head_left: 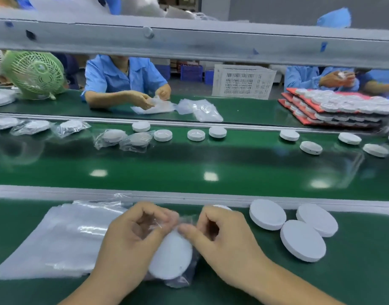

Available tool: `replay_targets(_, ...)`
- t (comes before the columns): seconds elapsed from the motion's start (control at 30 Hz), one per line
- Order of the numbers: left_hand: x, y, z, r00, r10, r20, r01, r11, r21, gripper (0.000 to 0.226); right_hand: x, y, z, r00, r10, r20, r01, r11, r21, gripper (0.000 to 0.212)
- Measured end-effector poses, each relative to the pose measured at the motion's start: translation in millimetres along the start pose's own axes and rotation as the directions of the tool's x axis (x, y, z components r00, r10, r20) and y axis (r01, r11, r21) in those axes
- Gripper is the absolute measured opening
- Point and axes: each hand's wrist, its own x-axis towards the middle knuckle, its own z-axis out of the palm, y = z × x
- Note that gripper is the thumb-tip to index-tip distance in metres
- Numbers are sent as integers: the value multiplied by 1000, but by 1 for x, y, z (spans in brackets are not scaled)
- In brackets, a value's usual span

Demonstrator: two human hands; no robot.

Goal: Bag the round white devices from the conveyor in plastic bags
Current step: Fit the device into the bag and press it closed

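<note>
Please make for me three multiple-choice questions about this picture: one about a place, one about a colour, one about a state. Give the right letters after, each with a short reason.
1. Where does the stack of empty plastic bags lie?
A. In a white crate
B. On the near green table, left of the left hand
C. On a red tray

2. What colour is the small fan at the far left?
A. Pale green
B. Black
C. Orange

3. In what state is the round white device between the left hand and the right hand?
A. Bare on the moving belt
B. Stacked on other devices
C. Inside a clear bag whose mouth both hands pinch

Answers:
1 B: the flat stack lies beside the left hand.
2 A: its grille and base are pale green.
3 C: plastic film wraps the disc, and both hands pinch its top edge.
</note>
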Motion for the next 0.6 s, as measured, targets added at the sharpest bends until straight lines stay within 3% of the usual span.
replay_targets(0.07,6,6,0,999,-31,-13,31,999,26,20,29,-3,-6,998,-22,66,26,997,-66,42)
replay_targets(0.13,7,4,-6,1000,-2,-13,6,966,260,26,69,3,-12,998,-2,56,4,999,-41,42)
replay_targets(0.2,2,-5,-17,992,117,54,-126,781,612,25,118,16,-18,993,108,-50,-106,994,38,45)
replay_targets(0.27,-6,-14,-25,966,171,194,-258,597,760,25,172,33,-21,942,313,-121,-286,938,198,34)
replay_targets(0.33,-13,-23,-27,926,181,330,-376,482,791,24,212,52,-18,873,479,-89,-426,840,337,18)
replay_targets(0.37,-14,-26,-24,909,177,377,-415,467,781,21,226,61,-15,852,521,-52,-484,821,303,17)
replay_targets(0.43,-10,-31,-18,891,154,428,-440,531,724,17,241,80,-7,835,548,52,-550,831,79,21)
replay_targets(0.5,-2,-31,-15,882,153,446,-448,568,690,16,243,86,1,840,526,130,-515,850,-111,19)
replay_targets(0.6,-1,-33,-20,868,169,468,-481,523,703,15,223,71,10,874,441,206,-403,893,-203,37)
